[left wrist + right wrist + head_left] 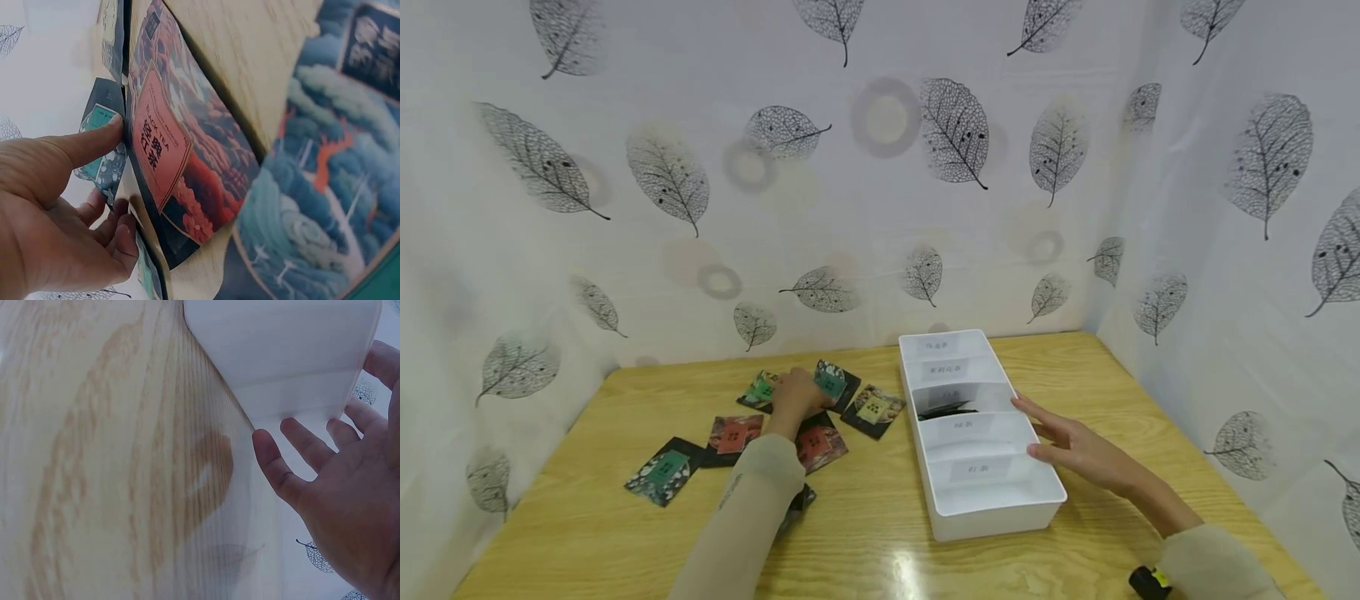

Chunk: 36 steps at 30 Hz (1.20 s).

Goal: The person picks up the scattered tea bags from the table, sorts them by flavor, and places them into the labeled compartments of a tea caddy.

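Note:
My left hand (pixel 793 398) is among the tea packets at the back left. Between thumb and fingers it pinches a dark tea packet with a teal label (pixel 100 115). Close by lie a red-labelled black tea packet (pixel 156 137) and a blue illustrated packet (pixel 319 169). My right hand (pixel 1082 450) touches the right side of a white divided box (pixel 992 527), fingers extended along its wall. Dark packets (pixel 947 410) stand in the box's middle compartment. In the right wrist view, the fingertips meet the box's outer wall (pixel 281 356).
Several more packets are spread on the wooden table (pixel 865 533), including a green-labelled one (pixel 662 471), a red-labelled one (pixel 733 435) and a yellow-labelled one (pixel 874 408). A leaf-patterned curtain (pixel 820 208) encloses the back and sides. A black object (pixel 1150 582) shows near the right sleeve.

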Tool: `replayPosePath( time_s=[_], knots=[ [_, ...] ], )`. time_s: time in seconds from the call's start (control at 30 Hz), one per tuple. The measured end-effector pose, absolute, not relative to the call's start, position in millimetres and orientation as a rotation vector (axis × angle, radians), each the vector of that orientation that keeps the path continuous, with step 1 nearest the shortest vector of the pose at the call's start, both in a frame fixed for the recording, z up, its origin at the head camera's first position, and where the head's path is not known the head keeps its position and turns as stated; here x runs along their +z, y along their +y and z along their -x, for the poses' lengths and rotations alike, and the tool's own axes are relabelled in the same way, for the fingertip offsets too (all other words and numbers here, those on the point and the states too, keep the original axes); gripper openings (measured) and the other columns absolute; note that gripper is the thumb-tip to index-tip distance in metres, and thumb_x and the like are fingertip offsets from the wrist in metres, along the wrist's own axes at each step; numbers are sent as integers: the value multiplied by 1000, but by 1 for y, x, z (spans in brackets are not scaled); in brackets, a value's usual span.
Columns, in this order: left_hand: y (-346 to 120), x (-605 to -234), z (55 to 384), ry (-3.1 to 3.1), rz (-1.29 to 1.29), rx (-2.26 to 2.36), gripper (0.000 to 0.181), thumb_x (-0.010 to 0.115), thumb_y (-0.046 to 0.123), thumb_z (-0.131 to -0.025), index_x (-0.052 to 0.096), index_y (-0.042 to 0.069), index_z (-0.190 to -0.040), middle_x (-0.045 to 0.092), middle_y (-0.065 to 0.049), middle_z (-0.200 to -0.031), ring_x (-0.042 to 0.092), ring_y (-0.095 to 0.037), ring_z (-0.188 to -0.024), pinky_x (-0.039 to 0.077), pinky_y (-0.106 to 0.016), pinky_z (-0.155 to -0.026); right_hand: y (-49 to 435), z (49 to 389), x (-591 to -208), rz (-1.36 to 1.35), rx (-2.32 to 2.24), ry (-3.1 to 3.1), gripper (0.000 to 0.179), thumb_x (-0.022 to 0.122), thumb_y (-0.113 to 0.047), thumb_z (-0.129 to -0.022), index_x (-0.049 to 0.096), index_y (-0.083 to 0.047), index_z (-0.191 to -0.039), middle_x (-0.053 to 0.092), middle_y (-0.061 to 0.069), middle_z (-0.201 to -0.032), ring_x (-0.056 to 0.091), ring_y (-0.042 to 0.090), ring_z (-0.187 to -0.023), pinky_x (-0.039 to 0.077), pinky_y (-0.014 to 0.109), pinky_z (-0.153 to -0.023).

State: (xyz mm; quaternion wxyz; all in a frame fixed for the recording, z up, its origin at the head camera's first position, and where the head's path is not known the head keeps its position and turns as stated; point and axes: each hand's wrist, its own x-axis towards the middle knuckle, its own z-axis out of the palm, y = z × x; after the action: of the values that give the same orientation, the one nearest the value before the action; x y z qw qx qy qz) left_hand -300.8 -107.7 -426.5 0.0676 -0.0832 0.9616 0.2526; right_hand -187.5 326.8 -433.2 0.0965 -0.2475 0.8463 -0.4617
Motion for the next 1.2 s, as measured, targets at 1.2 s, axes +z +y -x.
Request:
replayPosePath(
  time_s=[1.2],
  knots=[
    [-143, -398, 293, 2819, -94, 1852, 27, 63, 3, -102, 67, -4, -128, 65, -23, -122, 70, -31, -89, 62, -36, -72, 329, 186, -434, 675, -1377, 2492, 68, 55, -18, -108, 20, -15, -167, 11, 21, -170, 32, 55, -144, 43, 19, -98]
  ],
)
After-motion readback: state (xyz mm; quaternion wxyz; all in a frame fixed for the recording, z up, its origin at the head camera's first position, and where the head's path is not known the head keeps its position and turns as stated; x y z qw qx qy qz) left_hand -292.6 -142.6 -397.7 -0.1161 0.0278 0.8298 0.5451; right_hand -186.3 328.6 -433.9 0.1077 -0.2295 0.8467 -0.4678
